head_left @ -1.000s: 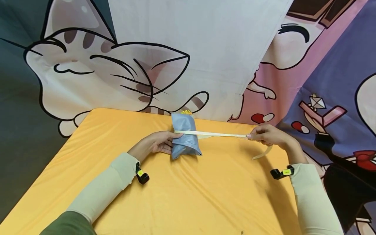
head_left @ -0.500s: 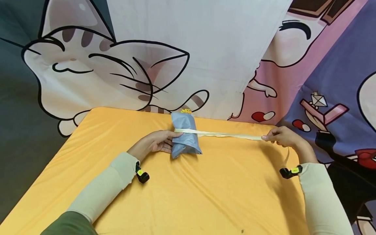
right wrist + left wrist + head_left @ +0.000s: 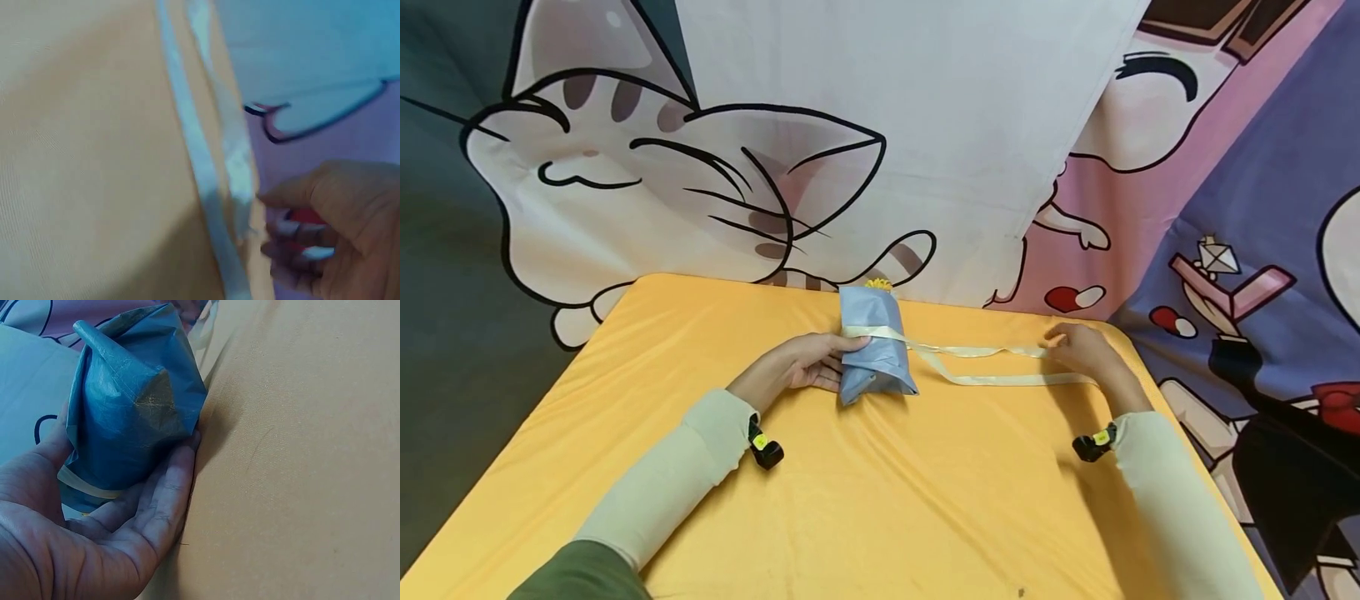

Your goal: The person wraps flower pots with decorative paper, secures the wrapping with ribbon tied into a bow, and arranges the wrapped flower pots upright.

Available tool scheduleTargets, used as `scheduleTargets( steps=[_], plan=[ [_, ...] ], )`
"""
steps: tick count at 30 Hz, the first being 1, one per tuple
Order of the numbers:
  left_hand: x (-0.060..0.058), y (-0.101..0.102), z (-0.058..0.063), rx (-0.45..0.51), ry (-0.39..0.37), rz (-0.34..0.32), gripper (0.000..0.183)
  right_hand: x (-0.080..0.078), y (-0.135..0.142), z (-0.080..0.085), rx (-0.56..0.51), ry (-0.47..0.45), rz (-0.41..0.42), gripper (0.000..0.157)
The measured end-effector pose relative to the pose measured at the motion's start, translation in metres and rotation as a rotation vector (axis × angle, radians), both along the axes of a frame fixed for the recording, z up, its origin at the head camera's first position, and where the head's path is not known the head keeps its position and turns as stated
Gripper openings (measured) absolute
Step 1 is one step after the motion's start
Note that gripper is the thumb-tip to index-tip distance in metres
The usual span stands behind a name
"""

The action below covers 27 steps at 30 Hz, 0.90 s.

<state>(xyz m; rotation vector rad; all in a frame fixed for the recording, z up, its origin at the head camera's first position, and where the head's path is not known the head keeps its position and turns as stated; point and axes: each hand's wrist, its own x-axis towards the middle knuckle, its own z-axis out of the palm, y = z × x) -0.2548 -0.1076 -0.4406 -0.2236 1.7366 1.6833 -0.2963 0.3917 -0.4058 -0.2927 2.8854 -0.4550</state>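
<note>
A small bouquet in blue wrapping paper (image 3: 872,310) lies near the table's far edge, yellow petals (image 3: 878,284) peeking from its top. My left hand (image 3: 808,360) grips it from the left, thumb pressing a pale yellow ribbon (image 3: 1000,380) against the paper. In the left wrist view, the fingers curl beneath the blue paper (image 3: 131,406). Two ribbon strands run right from the bouquet across the cloth. My right hand (image 3: 1082,352) hovers by the end of the farther strand. In the right wrist view, its fingers are loosely bent and apart, beside the ribbon tip (image 3: 242,225), holding nothing visible.
A yellow cloth (image 3: 880,500) covers the table. Behind it hangs a white backdrop (image 3: 940,167) with a cartoon cat; pink and purple printed fabric (image 3: 1262,225) is at the right. Something black (image 3: 1292,492) stands beside the table's right edge.
My right hand pulled the ribbon taut to the right, then let it go and came back left. The strands have dropped slack and spread apart. The left hand and bouquet stayed in place.
</note>
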Motion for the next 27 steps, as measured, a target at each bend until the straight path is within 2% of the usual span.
scheduleTargets(
  steps=[4, 7, 11, 14, 18, 21, 23, 25, 27],
  plan=[
    [0.002, 0.001, -0.002, 0.004, 0.005, 0.003, 0.07, -0.01, -0.023, -0.009, 0.058, 0.058, 0.062, 0.026],
    [0.003, 0.002, -0.003, 0.012, 0.007, 0.002, 0.07, -0.01, -0.041, -0.007, 0.076, 0.082, 0.043, 0.019],
    [0.005, 0.003, -0.002, 0.017, 0.006, 0.006, 0.07, -0.001, -0.081, 0.015, -0.034, 0.139, -0.027, 0.027],
    [0.005, 0.001, -0.001, 0.014, 0.013, 0.011, 0.071, 0.006, -0.125, 0.036, -0.143, 0.237, -0.006, 0.029],
    [0.006, -0.001, 0.0, 0.01, 0.023, 0.013, 0.072, 0.018, -0.187, 0.061, -0.308, 0.363, 0.071, 0.031],
    [0.006, -0.002, 0.0, 0.013, 0.028, 0.004, 0.073, 0.027, -0.233, 0.071, -0.448, 0.406, 0.142, 0.037],
    [0.005, -0.003, 0.0, 0.019, 0.033, -0.004, 0.072, 0.032, -0.262, 0.074, -0.499, 0.402, 0.224, 0.041],
    [0.004, -0.003, -0.001, 0.024, 0.037, -0.012, 0.07, 0.035, -0.287, 0.075, -0.476, 0.361, 0.335, 0.045],
    [0.005, -0.004, -0.002, 0.029, 0.043, -0.021, 0.066, 0.036, -0.306, 0.073, -0.363, 0.32, 0.457, 0.049]
  ],
)
